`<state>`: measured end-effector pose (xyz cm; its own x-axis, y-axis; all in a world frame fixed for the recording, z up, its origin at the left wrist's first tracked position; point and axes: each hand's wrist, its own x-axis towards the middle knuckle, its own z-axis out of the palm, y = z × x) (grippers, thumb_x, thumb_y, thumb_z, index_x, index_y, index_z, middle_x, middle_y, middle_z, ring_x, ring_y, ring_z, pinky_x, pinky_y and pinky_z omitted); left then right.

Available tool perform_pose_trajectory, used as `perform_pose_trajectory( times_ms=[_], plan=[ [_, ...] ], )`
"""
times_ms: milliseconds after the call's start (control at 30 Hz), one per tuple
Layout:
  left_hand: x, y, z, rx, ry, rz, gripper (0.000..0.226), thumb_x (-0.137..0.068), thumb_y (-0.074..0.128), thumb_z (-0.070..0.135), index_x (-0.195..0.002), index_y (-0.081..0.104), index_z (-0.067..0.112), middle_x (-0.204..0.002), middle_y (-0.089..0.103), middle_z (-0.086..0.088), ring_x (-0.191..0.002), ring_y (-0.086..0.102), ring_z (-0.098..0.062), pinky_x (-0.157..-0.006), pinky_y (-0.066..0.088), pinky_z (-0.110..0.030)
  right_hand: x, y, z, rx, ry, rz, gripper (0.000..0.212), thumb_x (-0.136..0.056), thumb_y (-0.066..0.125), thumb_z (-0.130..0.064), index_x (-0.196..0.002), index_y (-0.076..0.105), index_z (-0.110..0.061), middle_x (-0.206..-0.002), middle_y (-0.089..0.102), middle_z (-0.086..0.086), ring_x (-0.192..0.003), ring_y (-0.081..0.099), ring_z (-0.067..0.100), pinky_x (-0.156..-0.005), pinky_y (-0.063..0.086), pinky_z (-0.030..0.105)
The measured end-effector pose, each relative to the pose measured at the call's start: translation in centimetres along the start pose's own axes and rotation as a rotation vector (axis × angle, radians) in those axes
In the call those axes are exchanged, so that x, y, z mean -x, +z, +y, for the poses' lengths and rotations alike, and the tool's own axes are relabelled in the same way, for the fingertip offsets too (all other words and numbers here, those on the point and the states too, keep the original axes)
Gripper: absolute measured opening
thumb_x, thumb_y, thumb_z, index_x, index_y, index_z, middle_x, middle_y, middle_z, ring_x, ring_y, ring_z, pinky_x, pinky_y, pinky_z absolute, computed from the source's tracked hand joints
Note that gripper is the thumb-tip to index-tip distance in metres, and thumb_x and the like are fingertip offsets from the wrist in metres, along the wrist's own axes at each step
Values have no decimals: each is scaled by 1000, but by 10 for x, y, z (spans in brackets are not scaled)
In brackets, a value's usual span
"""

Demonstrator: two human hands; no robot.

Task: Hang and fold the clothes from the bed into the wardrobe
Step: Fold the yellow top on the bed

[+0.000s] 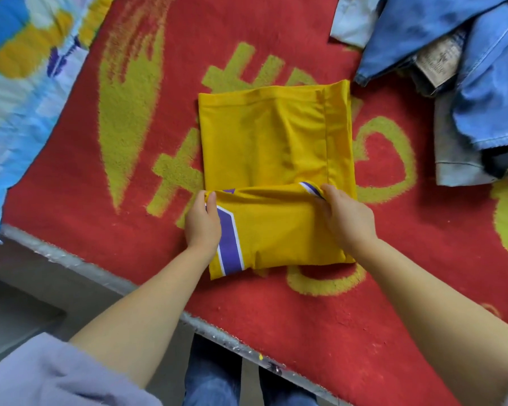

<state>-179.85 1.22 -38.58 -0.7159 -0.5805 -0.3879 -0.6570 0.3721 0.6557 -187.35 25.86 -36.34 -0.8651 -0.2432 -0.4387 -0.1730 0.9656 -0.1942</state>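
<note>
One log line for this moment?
step: folding | item: yellow jersey with purple stripe | left hand: pinching fold | right hand: pinching fold | surface: red blanket

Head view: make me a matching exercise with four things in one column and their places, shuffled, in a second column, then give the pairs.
Things
1. yellow fabric garment with purple stripe
2. blue denim clothes pile
3. light blue patterned quilt
4. red fuzzy blanket with yellow pattern

Places
A. far right
B. covering the bed
C. centre, gripped by left hand and right hand
D. far left

Pairs: 1-C, 2-A, 3-D, 4-B
</note>
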Motion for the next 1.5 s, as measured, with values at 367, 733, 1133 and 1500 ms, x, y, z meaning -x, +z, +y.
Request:
perform_pose_trajectory(
  times_ms=[367, 733, 1133, 1500],
  plan=[
    [76, 7, -27, -900, 911, -427, 99, -80, 49, 61, -152, 3, 12, -158, 12, -18, -146, 11, -30, -111, 17, -62, 62, 30, -11, 341, -580, -110, 96, -67, 66, -47, -150, 24, -27, -157, 25, 13, -143, 22, 40, -101, 26, 73],
    [60, 9, 4, -1047, 568, -735, 92, -89, 43, -6, -150, -16, 27, -156, -25, -12, -146, -17, -27, -117, 5, -50, 34, 9, -19, 392, -356, -413, 75, -100, 38, -14, -150, -12, -39, -160, -19, 0, -146, -4, 43, -113, 17, 60],
    [-50, -60, 70, -533, 205, -860, 19, -88, 53, 6, -104, 62, 12, -86, 61, -7, -79, 55, -24, -61, 37, -28, -43, -90, -17, 110, -138, -528, 40, -94, 58, -28, -130, 54, -12, -127, 58, 10, -113, 54, 29, -82, 41, 30],
    [-61, -3, 37, -761, 635, -93, 51, -92, 49, 25, -141, 41, 12, -144, 41, -16, -136, 35, -32, -112, 16, -60, -52, -20, -6, 189, -92, 132, 60, -89, 54, -16, -146, 34, -18, -151, 31, 17, -144, 20, 34, -112, 4, 64]
  ],
)
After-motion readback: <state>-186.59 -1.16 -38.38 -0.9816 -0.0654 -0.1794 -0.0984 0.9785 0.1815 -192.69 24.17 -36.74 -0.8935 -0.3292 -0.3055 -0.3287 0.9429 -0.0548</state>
